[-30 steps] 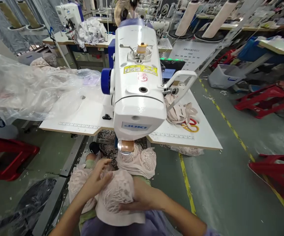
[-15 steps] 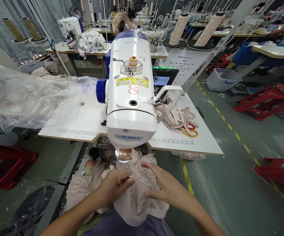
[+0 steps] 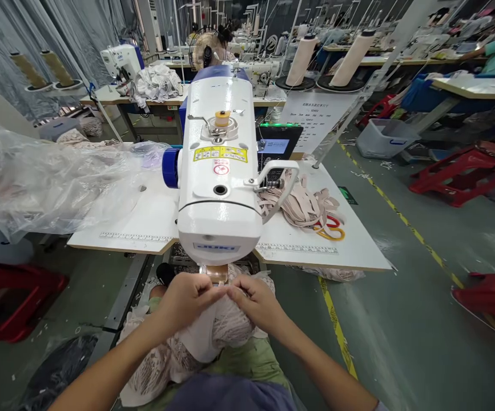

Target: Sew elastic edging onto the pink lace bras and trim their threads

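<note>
Below the front lip of the white surface (image 3: 316,254), at the seated person's lap. Left hand (image 3: 187,299) and right hand (image 3: 253,301) meet knuckle to knuckle. Each is closed in a tight pinch, thumb against forefinger, on the top edge of a pale pink lace piece (image 3: 225,334). Fingertips of the two hands almost touch.

Lace piece hangs down and back toward the person from that pinched edge, bunched, draped over the lap. The gripped edge runs left to right across the body. That sets it square to the long body of the Juki sewing machine (image 3: 219,188), which points straight at the person. Pinch point lies just beneath and in front of the machine's needle end. A copper-toned part (image 3: 217,273) shows between machine and hands, mostly covered. Neither hand is nearer: both sit on the cloth, level, one on either side of the machine's centre line.

More lace (image 3: 157,357) heaped on the left thigh, just beside the held piece.

On the surface right of the machine: a tangle of beige elastic strapping (image 3: 302,205), with red and yellow scissor handles (image 3: 333,228) at its near edge. Left of the machine, a large clear plastic bag (image 3: 50,177). Red stools (image 3: 465,171) on the floor, well apart to the right.
</note>
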`<state>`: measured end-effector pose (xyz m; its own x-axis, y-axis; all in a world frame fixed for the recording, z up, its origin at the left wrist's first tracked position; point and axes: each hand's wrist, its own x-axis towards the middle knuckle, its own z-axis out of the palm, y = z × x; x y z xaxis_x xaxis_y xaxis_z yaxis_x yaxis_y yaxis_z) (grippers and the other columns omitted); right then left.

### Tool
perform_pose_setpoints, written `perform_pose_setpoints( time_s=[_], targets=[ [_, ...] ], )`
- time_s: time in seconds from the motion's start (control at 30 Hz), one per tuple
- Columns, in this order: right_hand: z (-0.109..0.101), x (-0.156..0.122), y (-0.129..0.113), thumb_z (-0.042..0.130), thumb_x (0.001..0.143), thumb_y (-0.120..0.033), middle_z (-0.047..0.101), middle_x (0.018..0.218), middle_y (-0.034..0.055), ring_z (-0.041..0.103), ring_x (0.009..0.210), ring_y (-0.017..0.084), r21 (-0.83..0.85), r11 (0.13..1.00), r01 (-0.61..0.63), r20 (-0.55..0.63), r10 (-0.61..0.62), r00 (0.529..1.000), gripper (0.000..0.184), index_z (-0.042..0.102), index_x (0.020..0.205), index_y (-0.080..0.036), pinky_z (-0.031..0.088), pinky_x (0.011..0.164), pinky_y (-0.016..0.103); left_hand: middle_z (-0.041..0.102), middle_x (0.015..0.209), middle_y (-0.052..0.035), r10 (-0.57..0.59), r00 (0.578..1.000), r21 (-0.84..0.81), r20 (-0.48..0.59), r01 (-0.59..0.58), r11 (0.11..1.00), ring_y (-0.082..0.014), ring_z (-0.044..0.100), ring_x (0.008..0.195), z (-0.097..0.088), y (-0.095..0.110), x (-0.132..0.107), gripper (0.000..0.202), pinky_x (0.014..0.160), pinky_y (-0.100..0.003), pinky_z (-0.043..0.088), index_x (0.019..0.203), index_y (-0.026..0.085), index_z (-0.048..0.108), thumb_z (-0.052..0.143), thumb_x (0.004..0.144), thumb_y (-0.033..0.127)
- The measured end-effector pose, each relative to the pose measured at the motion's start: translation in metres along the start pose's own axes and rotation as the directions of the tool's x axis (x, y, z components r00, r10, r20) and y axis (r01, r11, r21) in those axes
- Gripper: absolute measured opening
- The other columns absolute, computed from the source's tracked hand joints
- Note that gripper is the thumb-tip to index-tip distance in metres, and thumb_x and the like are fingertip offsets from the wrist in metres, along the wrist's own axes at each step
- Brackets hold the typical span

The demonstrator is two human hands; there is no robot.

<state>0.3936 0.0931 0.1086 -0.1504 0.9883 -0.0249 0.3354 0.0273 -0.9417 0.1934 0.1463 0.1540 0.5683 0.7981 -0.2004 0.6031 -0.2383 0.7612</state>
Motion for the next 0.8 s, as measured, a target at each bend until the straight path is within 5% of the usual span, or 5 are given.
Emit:
perform_pose_setpoints(
  time_s=[0.1, 0.2, 0.4, 0.63, 0.8],
  targets=[
    [-0.001, 0.016, 0.000, 0.050, 0.092, -0.050, 0.047, 0.062, -0.0026, 0.044, 0.057, 0.013, -0.006, 0.998, -0.063, -0.055, 0.063, 0.997, 0.039, 0.049, 0.067, -0.020, 0.030, 0.054, 0.025, 0.032, 0.053, 0.0058, -0.127, 0.991, -0.131, -0.033, 0.122, 0.984, -0.0090, 0.030, 0.050, -0.013, -0.007, 0.008, 0.045, 0.048, -0.024, 0.021, 0.060, 0.021, 0.036, 0.059, 0.085, 0.050],
    [-0.003, 0.028, 0.002, 0.051, 0.091, -0.052, 0.040, 0.060, -0.0033, 0.040, 0.057, 0.013, -0.007, 0.997, -0.081, -0.056, 0.081, 0.995, 0.042, 0.043, 0.063, -0.021, 0.027, 0.052, 0.025, 0.027, 0.052, 0.0060, -0.189, 0.965, -0.119, -0.183, 0.169, 0.978, -0.0094, 0.028, 0.051, -0.014, -0.015, 0.014, 0.043, 0.048, -0.025, 0.019, 0.058, 0.021, 0.032, 0.059, 0.084, 0.044],
    [-0.010, 0.039, 0.004, 0.057, 0.087, -0.051, 0.047, 0.063, -0.0008, 0.047, 0.063, 0.016, 0.015, 0.997, -0.077, -0.045, 0.078, 0.996, 0.039, 0.047, 0.063, -0.021, 0.037, 0.058, 0.026, 0.035, 0.047, 0.0035, -0.078, 0.961, -0.117, -0.264, 0.048, 0.992, -0.0146, 0.040, 0.055, -0.011, -0.022, 0.025, 0.035, 0.054, -0.027, 0.031, 0.054, 0.022, 0.042, 0.059, 0.082, 0.032],
    [-0.013, 0.043, 0.009, 0.063, 0.084, -0.057, 0.063, 0.073, 0.0050, 0.061, 0.092, 0.029, 0.045, 0.994, -0.095, -0.044, 0.097, 0.994, 0.036, 0.064, 0.075, -0.022, 0.052, 0.076, 0.037, 0.036, 0.042, 0.0042, -0.063, 0.961, -0.090, -0.270, 0.039, 0.995, -0.0157, 0.042, 0.052, -0.010, -0.028, 0.028, 0.030, 0.056, -0.028, 0.036, 0.053, 0.023, 0.046, 0.059, 0.080, 0.025],
    [0.000, 0.035, 0.042, 0.061, 0.076, -0.076, 0.068, 0.093, 0.0097, 0.063, 0.101, 0.033, 0.189, 0.972, -0.138, -0.043, 0.149, 0.988, 0.060, 0.067, 0.097, -0.020, 0.052, 0.086, 0.043, 0.037, 0.044, 0.0047, -0.041, 0.961, -0.045, -0.275, 0.030, 0.999, -0.0147, 0.040, 0.053, -0.013, -0.028, 0.027, 0.024, 0.055, -0.027, 0.033, 0.058, 0.022, 0.048, 0.057, 0.080, 0.025]
  ],
)
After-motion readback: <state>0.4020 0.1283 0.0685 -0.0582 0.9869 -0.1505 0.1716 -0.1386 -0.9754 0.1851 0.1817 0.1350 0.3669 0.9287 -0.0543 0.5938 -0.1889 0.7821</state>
